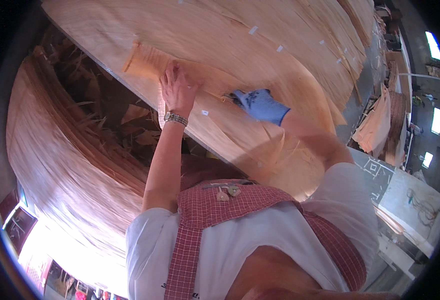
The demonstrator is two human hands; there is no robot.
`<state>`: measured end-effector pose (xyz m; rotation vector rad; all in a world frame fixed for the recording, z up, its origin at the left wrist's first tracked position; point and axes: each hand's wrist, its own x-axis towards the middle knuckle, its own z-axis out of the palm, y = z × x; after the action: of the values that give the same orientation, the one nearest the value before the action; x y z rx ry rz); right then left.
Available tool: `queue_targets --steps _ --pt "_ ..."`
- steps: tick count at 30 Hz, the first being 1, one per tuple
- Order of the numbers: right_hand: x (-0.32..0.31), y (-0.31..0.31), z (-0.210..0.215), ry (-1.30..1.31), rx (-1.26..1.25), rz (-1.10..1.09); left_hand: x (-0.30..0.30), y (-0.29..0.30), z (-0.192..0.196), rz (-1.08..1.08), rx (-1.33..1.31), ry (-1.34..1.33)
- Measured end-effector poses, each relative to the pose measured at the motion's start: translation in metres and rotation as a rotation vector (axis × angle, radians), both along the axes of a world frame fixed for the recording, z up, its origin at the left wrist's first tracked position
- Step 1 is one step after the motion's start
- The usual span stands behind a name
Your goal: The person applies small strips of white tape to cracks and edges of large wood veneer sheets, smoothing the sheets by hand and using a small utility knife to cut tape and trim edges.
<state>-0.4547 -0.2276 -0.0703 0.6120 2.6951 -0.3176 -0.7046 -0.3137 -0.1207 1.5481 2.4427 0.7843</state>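
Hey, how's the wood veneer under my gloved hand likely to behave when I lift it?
The wood veneer would probably flop, since it looks thin and its surface ripples. It may also tear or split easily: ragged veneer scraps lie nearby.

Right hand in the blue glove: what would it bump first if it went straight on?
Likely the left hand, resting on the wood strip; how high the right hand sits is unclear, so it might brush the strip first.

Three bright windows [437,121] are at the far right. Below them there is a pale flat surface [402,192]. White light [55,245] glares at lower left.
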Motion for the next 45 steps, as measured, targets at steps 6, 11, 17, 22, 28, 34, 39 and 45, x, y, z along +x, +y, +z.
queue_targets --steps 6,11,17,22,28,34,39,45 --pt "0.084 0.05 0.021 -0.173 0.051 0.136 -0.001 0.0 -0.005 0.006 -0.006 -0.018" --pt "0.003 0.047 0.052 0.244 0.063 0.138 -0.004 -0.005 -0.005 0.042 -0.019 -0.041" --pt "-0.133 0.048 -0.04 0.132 0.232 0.212 -0.008 -0.002 0.012 0.014 -0.074 -0.148" --pt "-0.097 0.043 -0.026 0.086 0.268 0.122 -0.007 -0.002 0.01 0.045 -0.017 -0.128" --pt "0.023 -0.027 -0.017 -0.186 0.42 -0.169 -0.001 0.002 0.006 0.062 -0.11 -0.08" --pt "0.092 -0.089 -0.029 -0.137 0.232 -0.533 0.001 0.005 0.006 0.028 -0.129 -0.046" --pt "0.093 -0.084 -0.002 0.496 0.45 -0.636 0.003 0.006 0.005 0.027 -0.151 0.001" --pt "0.087 -0.083 0.066 0.124 0.128 -0.595 0.002 0.01 0.007 0.018 -0.116 0.063"
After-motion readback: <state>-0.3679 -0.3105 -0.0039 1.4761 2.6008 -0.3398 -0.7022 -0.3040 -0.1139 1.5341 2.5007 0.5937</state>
